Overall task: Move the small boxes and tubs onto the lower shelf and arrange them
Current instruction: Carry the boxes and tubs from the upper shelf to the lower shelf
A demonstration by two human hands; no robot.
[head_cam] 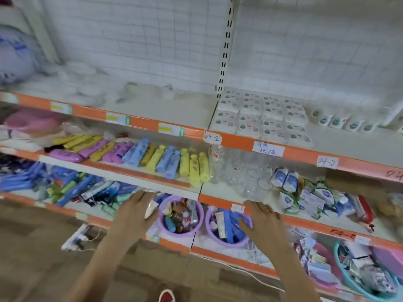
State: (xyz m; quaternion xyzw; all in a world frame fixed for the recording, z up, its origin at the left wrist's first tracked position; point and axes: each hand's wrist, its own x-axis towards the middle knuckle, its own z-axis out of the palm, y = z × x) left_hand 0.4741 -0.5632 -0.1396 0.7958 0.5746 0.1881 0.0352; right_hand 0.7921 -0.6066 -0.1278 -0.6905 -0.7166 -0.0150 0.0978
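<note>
Two purple tubs full of small packets stand side by side on the lower shelf. My left hand [135,211] is just left of the left tub [162,226], with fingers and thumb around a white tube [151,208] at its rim. My right hand [262,219] grips the right rim of the right tub [212,233], thumb inside it. Several small white boxes [261,118] sit in rows on the upper shelf, right of the upright post. The view is blurred.
Coloured tubes [152,158] and clear glasses [250,182] fill the middle shelf above the tubs. A teal basin [349,280] of packets is on the lower shelf at right. Toothbrush packs [65,188] lie at left. A power strip [76,237] is on the floor.
</note>
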